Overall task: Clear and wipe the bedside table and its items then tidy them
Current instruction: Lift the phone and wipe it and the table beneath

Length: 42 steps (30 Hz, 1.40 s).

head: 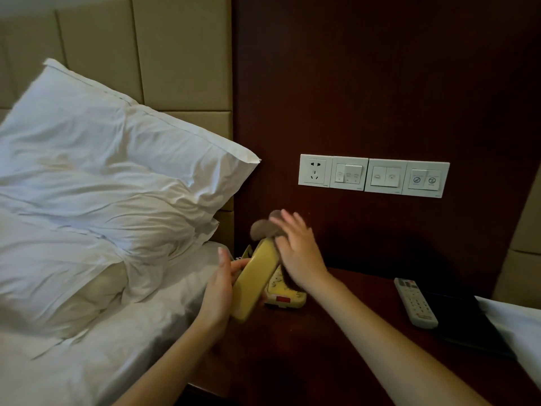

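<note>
Head view.

- Bedside table (322, 361): dark red-brown wood, smooth, beside the bed.
- Phone base (285, 291): pale yellow plastic with a keypad and a red patch, sitting on the table's left part.
- Handset (254, 282): yellow, long and rounded, lifted off the base and tilted upright above the table's left edge.
- Left hand (222, 285): fingers curled round the handset's lower half.
- Right hand (298, 253): blurred, fingers stretched flat against the cloth at the handset's top.
- Cloth (262, 230): grey-brown, soft and bunched.
- Remote (415, 303): white, slim, with rows of buttons, lying flat on the table's right part.
- Folder (468, 326): black, flat, just beside the remote.
- Pillows (102, 171): white, creased, stacked on the bed.
- Switch panel (374, 175): white, on the wood wall.
</note>
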Each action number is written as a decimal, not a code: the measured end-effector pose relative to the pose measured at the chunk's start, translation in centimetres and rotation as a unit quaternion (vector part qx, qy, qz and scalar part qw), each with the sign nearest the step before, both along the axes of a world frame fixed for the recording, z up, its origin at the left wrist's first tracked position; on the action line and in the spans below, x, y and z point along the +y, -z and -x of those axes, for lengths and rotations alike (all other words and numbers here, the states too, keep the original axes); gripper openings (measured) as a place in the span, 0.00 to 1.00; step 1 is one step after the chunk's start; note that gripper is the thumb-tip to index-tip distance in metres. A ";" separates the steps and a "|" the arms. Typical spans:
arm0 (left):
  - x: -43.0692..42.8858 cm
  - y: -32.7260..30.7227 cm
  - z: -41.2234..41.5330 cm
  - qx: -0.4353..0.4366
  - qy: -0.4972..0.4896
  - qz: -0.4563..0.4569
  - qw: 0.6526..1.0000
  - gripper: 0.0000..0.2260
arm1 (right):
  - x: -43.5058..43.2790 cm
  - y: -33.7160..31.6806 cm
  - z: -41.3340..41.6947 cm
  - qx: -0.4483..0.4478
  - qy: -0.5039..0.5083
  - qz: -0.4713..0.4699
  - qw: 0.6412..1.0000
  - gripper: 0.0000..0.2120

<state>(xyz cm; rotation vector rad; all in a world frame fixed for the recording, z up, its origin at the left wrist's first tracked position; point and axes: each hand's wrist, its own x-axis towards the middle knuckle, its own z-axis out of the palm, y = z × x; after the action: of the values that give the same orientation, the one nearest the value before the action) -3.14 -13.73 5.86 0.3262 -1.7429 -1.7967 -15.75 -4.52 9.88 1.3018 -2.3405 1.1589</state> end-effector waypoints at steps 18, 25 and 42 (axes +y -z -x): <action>0.1 -1.3 -1.0 -0.056 -0.011 0.045 0.997 0.42 | -1.6 -1.1 1.1 -0.122 0.030 0.070 0.990 0.19; 2.4 -4.3 0.1 0.013 -0.021 -0.055 0.998 0.25 | -1.9 2.5 -6.7 0.065 -0.031 0.050 0.996 0.27; 1.4 -3.7 0.9 -0.007 0.115 -0.303 0.946 0.35 | -2.0 0.5 -4.2 -0.114 -0.015 -0.089 0.989 0.22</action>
<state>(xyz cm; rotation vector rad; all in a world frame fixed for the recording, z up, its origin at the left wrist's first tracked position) -4.05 -12.32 9.58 0.3905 -1.2311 -2.4906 -11.57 -6.49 9.43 1.3262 -2.6503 1.1890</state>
